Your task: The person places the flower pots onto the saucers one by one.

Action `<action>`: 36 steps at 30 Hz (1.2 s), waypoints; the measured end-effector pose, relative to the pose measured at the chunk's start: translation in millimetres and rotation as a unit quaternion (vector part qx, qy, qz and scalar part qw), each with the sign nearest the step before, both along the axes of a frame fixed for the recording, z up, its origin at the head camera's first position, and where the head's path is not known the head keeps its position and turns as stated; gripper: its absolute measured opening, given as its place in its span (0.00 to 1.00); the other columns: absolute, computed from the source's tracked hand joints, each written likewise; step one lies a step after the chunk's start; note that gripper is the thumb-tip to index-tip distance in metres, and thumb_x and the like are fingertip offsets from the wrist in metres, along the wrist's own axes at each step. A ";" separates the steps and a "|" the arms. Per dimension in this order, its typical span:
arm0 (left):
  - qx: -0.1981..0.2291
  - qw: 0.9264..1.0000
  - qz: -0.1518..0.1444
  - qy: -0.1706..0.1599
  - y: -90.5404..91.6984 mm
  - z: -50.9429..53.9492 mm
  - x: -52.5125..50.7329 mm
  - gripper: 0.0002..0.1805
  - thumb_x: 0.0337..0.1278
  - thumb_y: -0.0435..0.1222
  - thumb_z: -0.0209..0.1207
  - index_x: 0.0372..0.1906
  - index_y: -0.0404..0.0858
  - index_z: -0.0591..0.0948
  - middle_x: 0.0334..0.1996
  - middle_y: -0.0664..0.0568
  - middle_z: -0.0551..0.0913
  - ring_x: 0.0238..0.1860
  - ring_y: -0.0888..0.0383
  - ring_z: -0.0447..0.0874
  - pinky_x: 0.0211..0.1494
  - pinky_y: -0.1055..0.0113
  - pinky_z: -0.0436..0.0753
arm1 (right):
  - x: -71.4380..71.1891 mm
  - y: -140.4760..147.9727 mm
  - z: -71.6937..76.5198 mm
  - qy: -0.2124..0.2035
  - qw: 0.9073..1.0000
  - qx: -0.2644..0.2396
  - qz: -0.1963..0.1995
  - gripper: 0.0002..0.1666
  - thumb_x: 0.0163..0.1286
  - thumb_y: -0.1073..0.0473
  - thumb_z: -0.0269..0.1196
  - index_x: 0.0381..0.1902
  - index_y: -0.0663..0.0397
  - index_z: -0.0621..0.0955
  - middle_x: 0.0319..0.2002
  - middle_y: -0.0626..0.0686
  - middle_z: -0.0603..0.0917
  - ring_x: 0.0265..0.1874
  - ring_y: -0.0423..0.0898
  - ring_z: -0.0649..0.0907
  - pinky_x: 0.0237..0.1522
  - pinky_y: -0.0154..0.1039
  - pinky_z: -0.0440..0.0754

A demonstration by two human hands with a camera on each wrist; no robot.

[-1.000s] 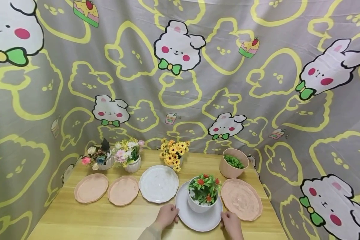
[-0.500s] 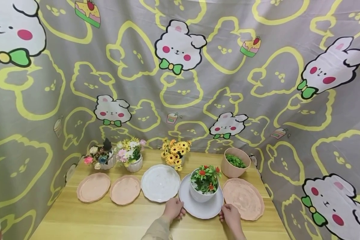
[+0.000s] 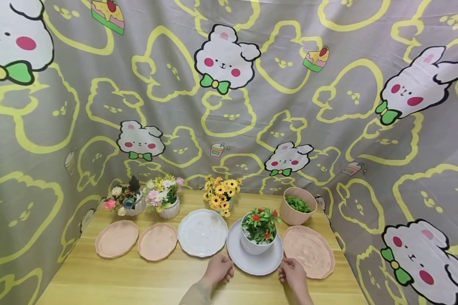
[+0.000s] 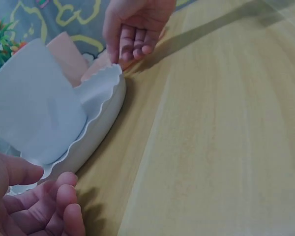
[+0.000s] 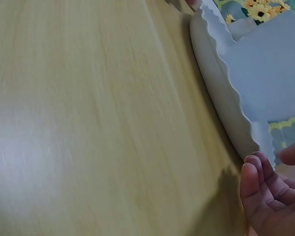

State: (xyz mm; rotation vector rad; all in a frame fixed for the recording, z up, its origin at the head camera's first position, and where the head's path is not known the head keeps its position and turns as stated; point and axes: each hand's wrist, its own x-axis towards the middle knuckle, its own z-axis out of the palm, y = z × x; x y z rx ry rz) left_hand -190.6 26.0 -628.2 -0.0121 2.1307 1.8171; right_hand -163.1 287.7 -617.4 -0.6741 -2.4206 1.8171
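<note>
A round white plate (image 3: pixel 237 263) with a wavy rim lies on the wooden table. On it stands a white flowerpot (image 3: pixel 256 245) of red flowers and green leaves (image 3: pixel 260 223). My left hand (image 3: pixel 218 269) is at the plate's near left edge, and my right hand (image 3: pixel 294 273) at the near right edge. In the left wrist view the rim runs between the thumb (image 4: pixel 25 170) and the fingers of my left hand. The right wrist view has the rim between thumb and curled fingers (image 5: pixel 263 169) too; both holds look loose.
To the left lie a white plate (image 3: pixel 202 233) and two pink plates (image 3: pixel 116 239) (image 3: pixel 157 241). A larger pink plate (image 3: pixel 309 252) is at the right, with a pink pot of greenery (image 3: pixel 295 212) behind it. Roses (image 3: pixel 124 201), pink-white flowers (image 3: pixel 164 197) and yellow flowers (image 3: pixel 220 195) stand at the back.
From a second ago, the plate with its flowerpot has moved away from me and slightly right, with both hands following at its edge. Over the last half second it has barely moved.
</note>
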 end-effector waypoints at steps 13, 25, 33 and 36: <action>-0.022 0.998 -0.060 0.012 -23.7 9.9 23.1 0.08 0.60 0.34 0.54 0.36 0.32 0.79 0.21 0.51 0.83 0.17 0.65 0.74 0.19 0.77 0.72 | -2.7 78.4 25.5 0.012 0.984 0.170 -0.057 0.16 0.71 0.58 0.55 0.45 0.69 0.73 0.20 0.52 0.82 0.18 0.40 0.79 0.21 0.32 0.76; -0.006 0.995 -0.071 0.065 -35.2 13.6 35.9 0.10 0.62 0.35 0.56 0.39 0.31 0.80 0.24 0.44 0.85 0.21 0.64 0.77 0.21 0.77 0.72 | -3.2 138.4 18.0 -0.053 0.946 0.298 -0.117 0.27 0.66 0.54 0.51 0.53 0.74 0.69 0.48 0.80 0.73 0.50 0.78 0.73 0.48 0.67 0.74; 0.005 0.995 -0.070 0.064 -38.3 16.6 38.1 0.09 0.61 0.33 0.56 0.39 0.29 0.80 0.25 0.41 0.85 0.23 0.60 0.79 0.23 0.75 0.75 | -5.5 157.1 10.1 -0.080 0.941 0.324 -0.056 0.22 0.59 0.59 0.53 0.43 0.77 0.74 0.40 0.76 0.79 0.43 0.75 0.77 0.44 0.60 0.77; -0.001 0.995 -0.070 0.065 -39.2 16.5 38.8 0.09 0.61 0.33 0.56 0.39 0.30 0.80 0.25 0.41 0.85 0.22 0.60 0.78 0.21 0.75 0.73 | -5.7 162.1 7.7 -0.082 0.940 0.329 -0.039 0.17 0.55 0.63 0.54 0.37 0.74 0.75 0.34 0.71 0.80 0.38 0.70 0.78 0.37 0.54 0.77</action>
